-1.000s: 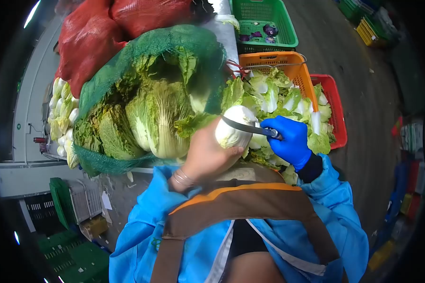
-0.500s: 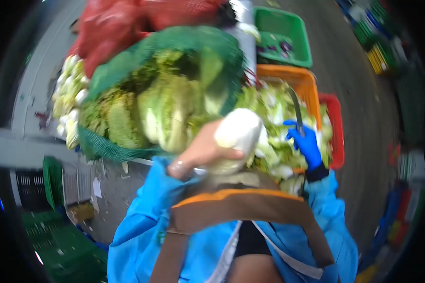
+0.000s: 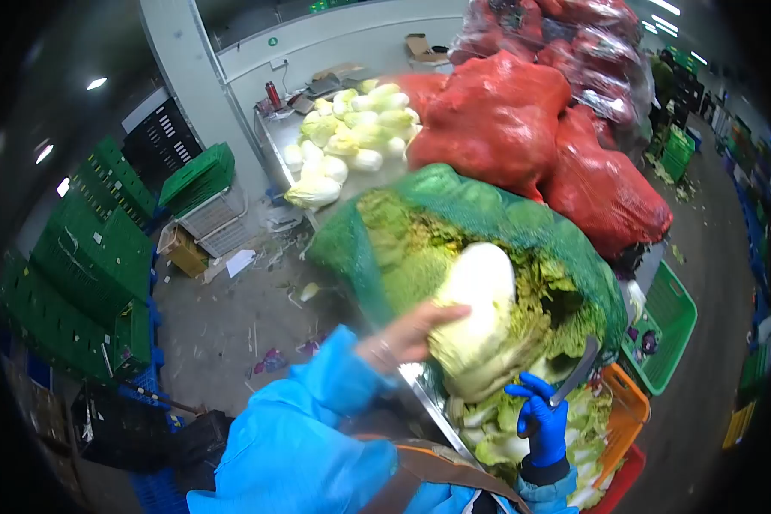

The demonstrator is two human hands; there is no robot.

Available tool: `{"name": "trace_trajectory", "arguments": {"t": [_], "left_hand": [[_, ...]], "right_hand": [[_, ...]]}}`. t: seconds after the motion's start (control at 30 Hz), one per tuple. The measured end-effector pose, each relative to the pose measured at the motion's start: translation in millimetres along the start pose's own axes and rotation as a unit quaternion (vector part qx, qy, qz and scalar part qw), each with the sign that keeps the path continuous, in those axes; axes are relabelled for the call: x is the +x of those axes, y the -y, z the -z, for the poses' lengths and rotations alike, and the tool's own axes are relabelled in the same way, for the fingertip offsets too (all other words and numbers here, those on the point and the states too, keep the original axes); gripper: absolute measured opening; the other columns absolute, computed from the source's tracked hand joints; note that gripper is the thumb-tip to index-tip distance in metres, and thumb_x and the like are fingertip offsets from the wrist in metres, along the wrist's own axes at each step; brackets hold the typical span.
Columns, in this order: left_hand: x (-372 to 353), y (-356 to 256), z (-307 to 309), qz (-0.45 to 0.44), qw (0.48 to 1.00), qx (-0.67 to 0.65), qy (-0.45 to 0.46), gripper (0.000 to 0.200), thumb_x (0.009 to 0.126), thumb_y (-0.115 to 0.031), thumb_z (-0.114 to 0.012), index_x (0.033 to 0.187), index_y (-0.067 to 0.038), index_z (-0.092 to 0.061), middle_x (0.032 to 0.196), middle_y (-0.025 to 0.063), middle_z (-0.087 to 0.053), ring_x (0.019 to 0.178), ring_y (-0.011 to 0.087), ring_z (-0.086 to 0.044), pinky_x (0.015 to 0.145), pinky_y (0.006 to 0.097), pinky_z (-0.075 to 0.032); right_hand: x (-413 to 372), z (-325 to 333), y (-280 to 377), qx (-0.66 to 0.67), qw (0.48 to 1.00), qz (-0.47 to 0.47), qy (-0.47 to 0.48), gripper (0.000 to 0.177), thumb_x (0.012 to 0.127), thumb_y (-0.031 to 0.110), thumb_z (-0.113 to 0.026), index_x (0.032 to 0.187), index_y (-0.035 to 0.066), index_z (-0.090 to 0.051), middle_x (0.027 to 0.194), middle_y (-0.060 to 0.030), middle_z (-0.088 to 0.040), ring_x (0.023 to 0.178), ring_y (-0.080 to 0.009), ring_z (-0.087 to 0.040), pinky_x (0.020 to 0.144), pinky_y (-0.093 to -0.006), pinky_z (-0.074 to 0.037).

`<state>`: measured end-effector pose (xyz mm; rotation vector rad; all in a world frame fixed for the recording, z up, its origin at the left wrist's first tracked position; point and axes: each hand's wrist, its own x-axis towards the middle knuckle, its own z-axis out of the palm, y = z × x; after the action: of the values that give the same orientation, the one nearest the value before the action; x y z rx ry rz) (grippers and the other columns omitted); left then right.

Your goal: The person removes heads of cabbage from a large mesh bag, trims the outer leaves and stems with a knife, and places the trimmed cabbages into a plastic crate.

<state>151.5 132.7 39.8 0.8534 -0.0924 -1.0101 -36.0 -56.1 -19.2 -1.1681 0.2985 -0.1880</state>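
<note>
A trimmed napa cabbage (image 3: pixel 481 295) with a white base is gripped by my bare left hand (image 3: pixel 413 336), whose thumb and fingers press against its side. It is held over the mouth of a green mesh sack (image 3: pixel 574 236) full of leafy napa cabbages (image 3: pixel 403 265). My blue-gloved right hand (image 3: pixel 541 424) is closed on the handle of a curved knife (image 3: pixel 579 370), its blade angled up and to the right. Cut cabbage leaves (image 3: pixel 497 437) lie below that hand, by an orange crate (image 3: pixel 632 403).
Trimmed cabbages (image 3: pixel 351 128) are piled on a metal table (image 3: pixel 274 141) at the back left. Red mesh sacks (image 3: pixel 497 120) stand behind the green sack. A green crate (image 3: pixel 672 325) sits at right, and stacked green crates (image 3: pixel 77 257) at far left.
The view has swung left and up, bringing the table of trimmed cabbages into sight. My left hand has carried the cabbage from near my body out over the green sack. The knife stays in my right hand.
</note>
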Motion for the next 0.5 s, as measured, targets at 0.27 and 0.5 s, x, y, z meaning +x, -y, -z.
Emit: {"name": "trace_trajectory", "arguments": {"t": [0.27, 0.5], "left_hand": [[42.5, -182.9, 186.0, -0.183, 0.968, 0.12, -0.123, 0.037, 0.079, -0.009, -0.064, 0.113, -0.001, -0.051, 0.104, 0.0085, -0.06, 0.09, 0.0188, -0.06, 0.079, 0.0324, -0.05], [166.6, -339.6, 306.5, -0.224, 0.926, 0.153, -0.262, 0.057, 0.073, -0.014, -0.072, 0.121, 0.002, -0.045, 0.11, 0.0114, -0.057, 0.102, 0.0211, -0.055, 0.082, 0.035, -0.048]], "right_hand": [[39.4, -19.4, -50.6, -0.145, 0.977, -0.038, -0.15, 0.027, 0.083, 0.015, -0.055, 0.103, -0.003, -0.058, 0.072, -0.0092, -0.064, 0.038, -0.0066, -0.043, 0.035, -0.0189, -0.032], [72.2, -79.8, -35.5, -0.126, 0.934, -0.094, -0.32, 0.022, 0.086, 0.014, -0.053, 0.102, 0.0, -0.06, 0.069, -0.0044, -0.062, 0.039, -0.005, -0.039, 0.036, -0.0192, -0.028]]}}
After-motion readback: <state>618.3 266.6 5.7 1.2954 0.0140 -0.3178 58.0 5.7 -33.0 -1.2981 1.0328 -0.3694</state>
